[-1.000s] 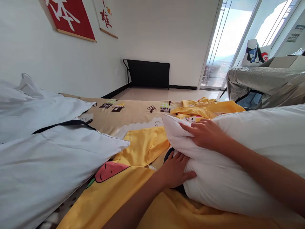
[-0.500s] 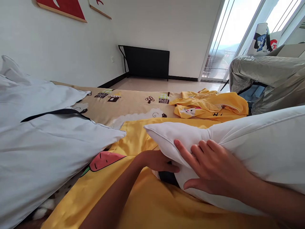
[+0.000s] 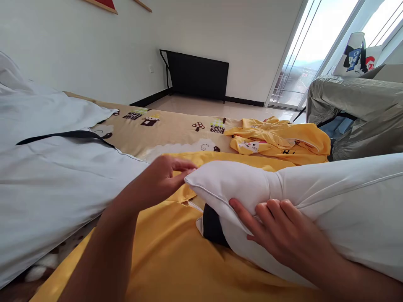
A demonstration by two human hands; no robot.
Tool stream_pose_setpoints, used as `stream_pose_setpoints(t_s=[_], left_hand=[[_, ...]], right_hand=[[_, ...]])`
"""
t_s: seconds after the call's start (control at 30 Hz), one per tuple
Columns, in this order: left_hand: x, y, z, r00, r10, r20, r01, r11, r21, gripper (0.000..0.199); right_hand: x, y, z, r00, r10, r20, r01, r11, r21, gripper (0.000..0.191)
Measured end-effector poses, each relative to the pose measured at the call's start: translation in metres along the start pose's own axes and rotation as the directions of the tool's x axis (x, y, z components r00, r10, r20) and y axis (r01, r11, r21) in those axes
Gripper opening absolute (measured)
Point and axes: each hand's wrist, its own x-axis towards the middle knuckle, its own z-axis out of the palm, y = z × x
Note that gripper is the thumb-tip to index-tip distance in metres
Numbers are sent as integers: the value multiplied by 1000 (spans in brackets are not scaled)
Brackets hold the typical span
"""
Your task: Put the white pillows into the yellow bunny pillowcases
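Observation:
A white pillow (image 3: 340, 188) lies at the right, its pointed corner toward the middle, with a black band (image 3: 214, 226) beneath its near edge. My left hand (image 3: 163, 178) is at that corner, thumb and fingers closed around its tip. My right hand (image 3: 280, 228) presses on the pillow's side, the index finger stretched out and the other fingers bent into the fabric. Yellow cloth (image 3: 170, 243) spreads under the pillow and both arms.
White bedding (image 3: 69, 176) with a black strap (image 3: 69, 134) fills the left. Beyond are the patterned bed sheet (image 3: 176, 130), crumpled yellow fabric (image 3: 283, 138), a black panel (image 3: 195, 75) by the wall and a silver-covered item (image 3: 355, 96).
My left hand has moved from beneath the pillow's edge up and left to its corner. My right hand remains on the pillow, slightly lower. The view has shifted slightly.

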Motion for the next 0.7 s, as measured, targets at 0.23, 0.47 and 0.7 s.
stream_pose_setpoints(t_s=[0.23,0.47,0.7], left_hand=[[-37,49,24,824,559,90,-561,782,273,34],[-23,25,47,815,289,502,-477,826,301,47],[1,-14,80,850,120,514,-235,958,164,57]], right_hand=[[-2,-4,-5,999,-16,-37,14,999,-34,60],[2,-1,3,998,-59,1,59,998,-19,58],[21,16,26,989,-64,131,50,993,104,74]])
